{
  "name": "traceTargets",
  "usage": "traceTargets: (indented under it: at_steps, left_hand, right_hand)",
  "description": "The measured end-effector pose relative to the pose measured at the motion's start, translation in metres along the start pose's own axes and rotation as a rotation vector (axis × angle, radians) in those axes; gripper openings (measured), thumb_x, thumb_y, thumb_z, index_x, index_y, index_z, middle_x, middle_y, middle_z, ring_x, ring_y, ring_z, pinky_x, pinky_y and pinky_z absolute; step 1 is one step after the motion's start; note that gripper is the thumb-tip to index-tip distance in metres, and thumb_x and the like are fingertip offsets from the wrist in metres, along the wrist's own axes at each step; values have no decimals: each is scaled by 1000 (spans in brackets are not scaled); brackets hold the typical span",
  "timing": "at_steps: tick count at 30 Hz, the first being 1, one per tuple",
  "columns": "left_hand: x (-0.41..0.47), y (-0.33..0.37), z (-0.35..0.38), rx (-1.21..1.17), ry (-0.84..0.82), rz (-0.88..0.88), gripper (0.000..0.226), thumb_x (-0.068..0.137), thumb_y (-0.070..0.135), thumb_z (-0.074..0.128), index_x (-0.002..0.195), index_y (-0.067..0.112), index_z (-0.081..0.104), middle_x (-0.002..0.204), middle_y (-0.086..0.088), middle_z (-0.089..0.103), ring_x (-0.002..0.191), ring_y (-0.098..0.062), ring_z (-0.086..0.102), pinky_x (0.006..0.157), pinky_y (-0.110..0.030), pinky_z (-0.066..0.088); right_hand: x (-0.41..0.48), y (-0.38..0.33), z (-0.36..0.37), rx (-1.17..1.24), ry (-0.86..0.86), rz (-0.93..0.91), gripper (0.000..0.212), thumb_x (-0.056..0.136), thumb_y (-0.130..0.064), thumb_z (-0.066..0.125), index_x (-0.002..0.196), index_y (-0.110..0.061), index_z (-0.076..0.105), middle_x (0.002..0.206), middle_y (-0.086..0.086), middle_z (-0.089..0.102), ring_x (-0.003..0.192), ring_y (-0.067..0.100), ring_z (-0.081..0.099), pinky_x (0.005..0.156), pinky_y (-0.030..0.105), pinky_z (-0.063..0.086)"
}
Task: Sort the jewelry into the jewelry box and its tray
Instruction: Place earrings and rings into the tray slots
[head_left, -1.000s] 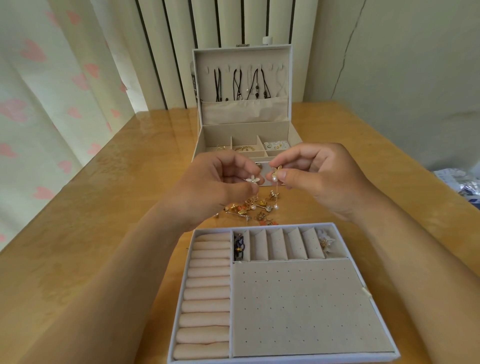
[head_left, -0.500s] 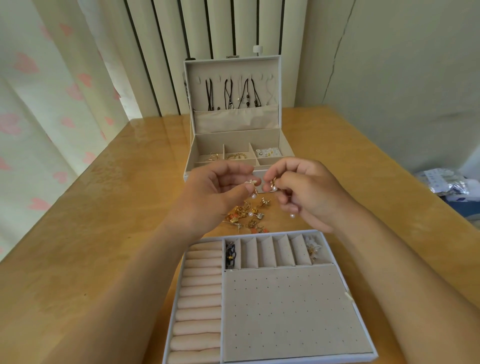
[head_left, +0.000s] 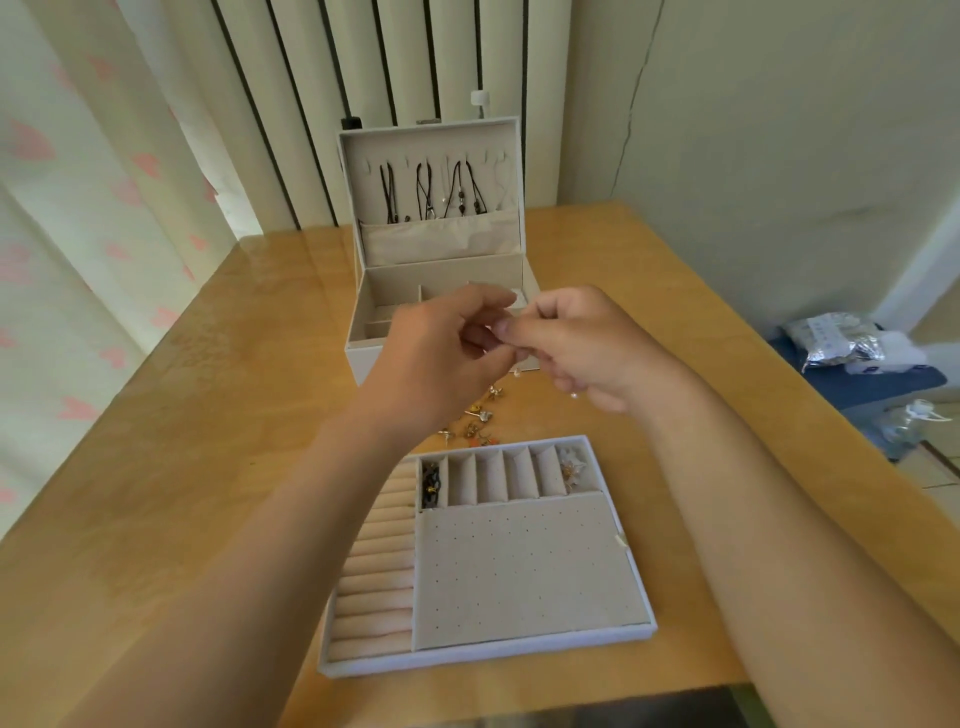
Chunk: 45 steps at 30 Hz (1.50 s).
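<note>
While the open jewelry box (head_left: 441, 244) stands behind, half hidden by the hands, and the tray (head_left: 519, 648) lies nearest, the left hand (head_left: 441, 358) and right hand (head_left: 587, 348) meet fingertip to fingertip, pinching a small blurred pearl earring (head_left: 517, 370) above the loose jewelry (head_left: 478, 421) on the table (head_left: 182, 467).

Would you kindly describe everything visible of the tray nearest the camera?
The tray lies flat on the wooden table, nearest the camera, white-rimmed with beige velvety lining. Left: a column of ring rolls. Far edge: six narrow slots, the leftmost holding a dark piece, the rightmost pale flower pieces. The perforated panel is bare.
</note>
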<state>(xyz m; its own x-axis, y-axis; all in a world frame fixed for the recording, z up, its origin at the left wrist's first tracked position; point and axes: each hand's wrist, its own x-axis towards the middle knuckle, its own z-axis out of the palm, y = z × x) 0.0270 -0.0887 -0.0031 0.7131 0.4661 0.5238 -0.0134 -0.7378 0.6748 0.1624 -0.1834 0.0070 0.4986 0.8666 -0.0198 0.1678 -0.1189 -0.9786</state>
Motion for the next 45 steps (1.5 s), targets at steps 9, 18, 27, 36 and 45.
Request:
traceTargets:
  at_steps: [9,18,27,36,45]
  left_hand:
    - [-38,31,18,59,-237,-161,7,85,13,76,85,17,70,76,6,68,66,-8,61,67,-26,52]
    - [-78,47,59,200,-568,38,10,89,13,71,96,14,79,87,7,67,71,3,54,73,-14,45]
    - [-85,49,63,264,-558,164,14,91,6,59,93,13,71,94,0,61,84,-10,54,80,-28,44]
    - [-67,58,8,119,-251,174,19,94,7,60,89,24,62,100,1,59,93,-4,55,76,-14,41]
    - [-74,61,-24,-280,-126,-140,12,85,19,61,83,8,67,109,0,72,110,-20,65,102,-44,49]
  right_hand:
    - [-45,-5,-26,-61,89,43,15,88,-16,65,78,-6,60,54,-1,34,46,15,23,40,19,18]
    - [-94,14,-38,-65,105,122,22,88,-18,65,69,-12,56,57,-1,34,47,14,22,42,20,15]
    - [-107,17,-41,-86,105,136,18,87,-19,62,73,-11,56,58,0,34,47,14,22,43,21,14]
    - [-104,6,-47,-122,57,132,17,88,-17,61,72,-12,59,59,1,43,45,12,26,43,22,15]
    - [-100,13,-24,-333,-70,223,9,88,-17,62,83,-10,59,64,4,50,42,12,29,43,22,17]
